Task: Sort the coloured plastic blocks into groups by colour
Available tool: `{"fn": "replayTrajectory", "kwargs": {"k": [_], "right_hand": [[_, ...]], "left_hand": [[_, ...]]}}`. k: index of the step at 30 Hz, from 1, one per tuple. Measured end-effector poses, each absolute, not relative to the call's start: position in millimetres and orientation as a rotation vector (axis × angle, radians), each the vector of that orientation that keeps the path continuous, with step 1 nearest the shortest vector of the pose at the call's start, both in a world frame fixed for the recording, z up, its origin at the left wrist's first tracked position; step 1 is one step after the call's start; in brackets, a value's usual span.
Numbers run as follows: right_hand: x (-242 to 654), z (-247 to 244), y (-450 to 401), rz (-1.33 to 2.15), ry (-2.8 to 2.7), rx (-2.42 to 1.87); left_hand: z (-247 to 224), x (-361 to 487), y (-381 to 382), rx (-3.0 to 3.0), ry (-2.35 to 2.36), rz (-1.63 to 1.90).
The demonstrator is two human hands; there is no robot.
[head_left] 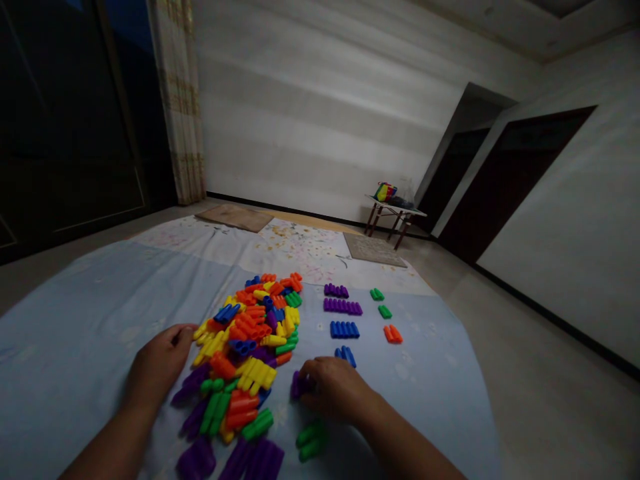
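A heap of plastic bullet-shaped toy blocks (253, 327) in orange, yellow, blue, green and purple lies on the cloth. At its left edge is my left hand (163, 360), loosely curled, thumb and forefinger a little apart and fingertips by the yellow pieces; I see nothing held in it. To the right of the heap, my right hand (335, 387) pinches a purple block (296, 385) low over the cloth. Joined purple blocks (343, 306), a blue row (345, 330) and a smaller blue piece (346, 357) lie beyond that hand. Green blocks (311, 440) lie just below it.
Farther right are two small green pieces (377, 294) and an orange piece (393, 335). A light blue flowered cloth (420, 373) covers the surface, with mats (375, 249) at the far edge. A small table (397, 208) carrying a colourful bag stands by the wall.
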State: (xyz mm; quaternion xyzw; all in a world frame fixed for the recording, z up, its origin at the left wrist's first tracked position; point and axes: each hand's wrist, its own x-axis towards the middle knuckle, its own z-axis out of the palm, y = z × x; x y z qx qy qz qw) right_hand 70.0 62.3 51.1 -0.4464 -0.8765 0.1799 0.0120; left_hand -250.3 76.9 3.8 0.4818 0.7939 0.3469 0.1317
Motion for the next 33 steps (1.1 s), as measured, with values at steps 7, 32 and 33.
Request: {"fn": "replayTrajectory", "kwargs": {"k": [7, 32, 33], "right_hand": [[89.4, 68.7, 103.0, 0.463, -2.489, -1.362], [103.6, 60.6, 180.1, 0.158, -2.402, -1.682], [101.4, 63.5, 167.3, 0.212, -2.414, -1.626]], "left_hand": [[2.1, -250.5, 77.1, 1.418, 2.299, 1.053], [-5.2, -251.5, 79.5, 1.430, 2.287, 1.107], [-5.3, -251.1, 79.4, 1.436, 2.282, 1.112]]}}
